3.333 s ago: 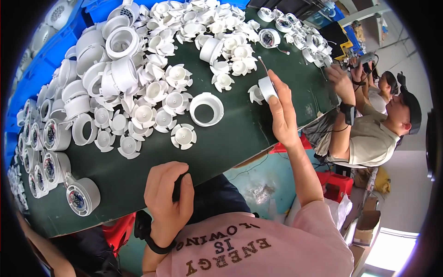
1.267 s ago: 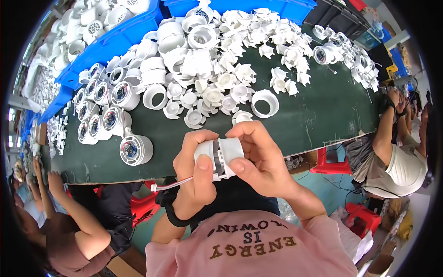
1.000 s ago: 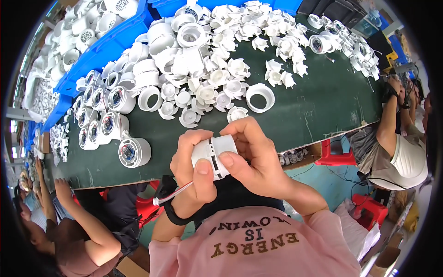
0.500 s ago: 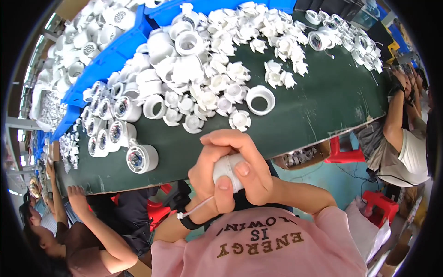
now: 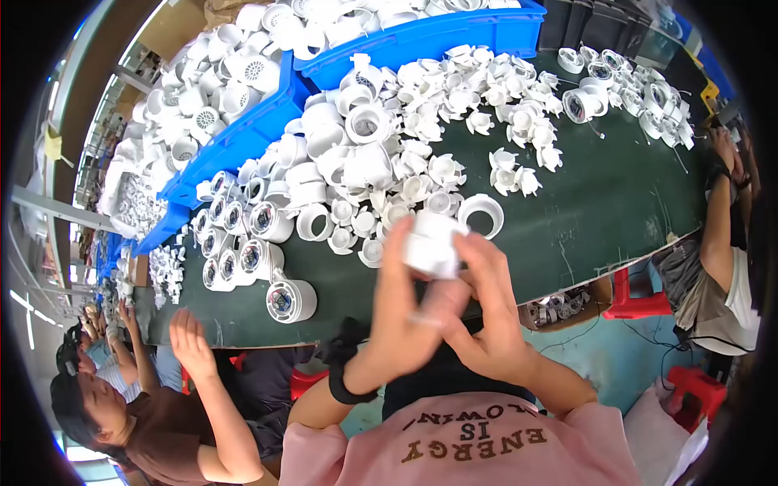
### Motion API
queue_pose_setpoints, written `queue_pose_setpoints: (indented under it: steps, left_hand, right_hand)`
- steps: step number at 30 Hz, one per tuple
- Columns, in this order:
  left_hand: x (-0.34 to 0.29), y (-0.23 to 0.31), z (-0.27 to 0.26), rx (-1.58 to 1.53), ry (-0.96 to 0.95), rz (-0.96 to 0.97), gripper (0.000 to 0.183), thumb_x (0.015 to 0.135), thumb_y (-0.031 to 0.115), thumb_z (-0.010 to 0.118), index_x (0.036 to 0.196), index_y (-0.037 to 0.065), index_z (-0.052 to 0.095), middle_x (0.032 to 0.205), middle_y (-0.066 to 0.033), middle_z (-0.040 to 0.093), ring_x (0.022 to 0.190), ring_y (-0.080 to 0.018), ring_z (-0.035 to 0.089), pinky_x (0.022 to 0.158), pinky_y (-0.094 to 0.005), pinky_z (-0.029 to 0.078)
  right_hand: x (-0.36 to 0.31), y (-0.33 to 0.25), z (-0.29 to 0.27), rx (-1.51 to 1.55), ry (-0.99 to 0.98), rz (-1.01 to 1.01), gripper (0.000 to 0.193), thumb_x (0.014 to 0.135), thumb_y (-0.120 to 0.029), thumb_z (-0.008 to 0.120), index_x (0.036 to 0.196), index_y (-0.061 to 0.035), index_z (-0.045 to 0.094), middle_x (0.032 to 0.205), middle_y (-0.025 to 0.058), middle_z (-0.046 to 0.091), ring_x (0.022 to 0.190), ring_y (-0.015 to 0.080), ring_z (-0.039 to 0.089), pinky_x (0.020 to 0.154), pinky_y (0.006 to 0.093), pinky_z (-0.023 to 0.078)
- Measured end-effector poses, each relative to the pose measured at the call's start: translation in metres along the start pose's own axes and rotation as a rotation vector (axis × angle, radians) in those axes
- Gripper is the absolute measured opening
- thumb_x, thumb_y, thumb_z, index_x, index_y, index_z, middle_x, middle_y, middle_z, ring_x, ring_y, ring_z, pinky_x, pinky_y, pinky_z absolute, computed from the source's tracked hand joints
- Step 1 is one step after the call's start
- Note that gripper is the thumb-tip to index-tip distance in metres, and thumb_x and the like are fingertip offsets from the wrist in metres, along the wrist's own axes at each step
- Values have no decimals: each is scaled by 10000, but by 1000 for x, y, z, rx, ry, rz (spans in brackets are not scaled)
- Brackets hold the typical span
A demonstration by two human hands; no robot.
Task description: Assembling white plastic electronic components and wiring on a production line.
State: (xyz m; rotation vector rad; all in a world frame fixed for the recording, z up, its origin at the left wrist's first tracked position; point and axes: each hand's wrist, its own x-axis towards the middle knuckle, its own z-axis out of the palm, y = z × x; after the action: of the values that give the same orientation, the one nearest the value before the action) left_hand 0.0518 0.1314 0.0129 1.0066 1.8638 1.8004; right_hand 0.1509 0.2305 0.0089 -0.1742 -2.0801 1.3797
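Observation:
A white plastic cylindrical housing (image 5: 433, 245), smeared by motion, is held up in front of me over the table's near edge. My left hand (image 5: 395, 320) grips it from the left, fingers pointing up along its side. From the other side my right hand (image 5: 493, 312) closes on it with the fingertips. The thumbs are blurred below the housing. Just beyond it lie a white ring (image 5: 480, 216) and many white finned plastic parts (image 5: 421, 190). To the left, a white round unit (image 5: 291, 300) with a visible circuit inside stands near several similar ones (image 5: 261, 257).
Blue bins (image 5: 421, 44) full of white housings line the back of the green table (image 5: 592, 206). More round units (image 5: 585, 101) lie at the far right. Co-workers sit at left (image 5: 154, 421) and right (image 5: 721, 267). A red stool (image 5: 636, 296) and a carton (image 5: 567, 308) stand below the table.
Both hands have raised the housing and loosened from wrapping it to holding it by the fingers. The thin white cable that hung from it no longer shows. The whole view has shifted.

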Motion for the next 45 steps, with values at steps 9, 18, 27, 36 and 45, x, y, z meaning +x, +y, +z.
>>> queue_pose_setpoints:
  steps: [9, 18, 27, 36, 45]
  left_hand:
    - [123, 11, -29, 313, -13, 10, 456, 839, 264, 652, 1188, -6, 538, 1144, -165, 566, 1003, -226, 563, 800, -319, 465]
    - [243, -32, -121, 1279, -6, -319, 795, 689, 621, 597, 1083, -68, 634, 1066, -291, 628, 1035, -362, 614, 884, -418, 462]
    - [258, -23, -121, 1413, -120, -318, 818, 573, 600, 695, 1054, -60, 650, 996, -232, 673, 929, -354, 657, 811, -370, 503]
    - [195, 8, -142, 557, 301, 31, 552, 686, 308, 748, 1042, -81, 585, 926, -142, 648, 817, -181, 620, 718, -300, 495]
    - [53, 21, -87, -710, 268, -239, 491, 795, 187, 555, 1231, -24, 474, 1194, -144, 556, 1121, -275, 555, 955, -408, 451]
  right_hand:
    - [6, 59, -23, 398, 317, 225, 293, 914, -48, 547, 1190, -15, 455, 1060, 75, 531, 841, 101, 536, 731, 242, 447]
    - [16, 36, -18, -206, 198, -63, 646, 678, -71, 728, 1281, -50, 497, 1198, 167, 450, 900, 288, 541, 724, 341, 473]
    - [30, 31, 77, -515, -225, -287, 577, 655, -287, 780, 1182, -202, 561, 1208, 178, 466, 1002, 302, 485, 765, 373, 398]
    - [75, 72, 22, -637, -253, -465, 534, 675, -312, 780, 1132, -174, 541, 1042, 147, 466, 818, 298, 580, 698, 358, 501]
    - [92, 27, 15, 131, -23, -146, 567, 763, -169, 773, 1251, -85, 495, 1155, 97, 441, 1010, 201, 521, 801, 296, 475]
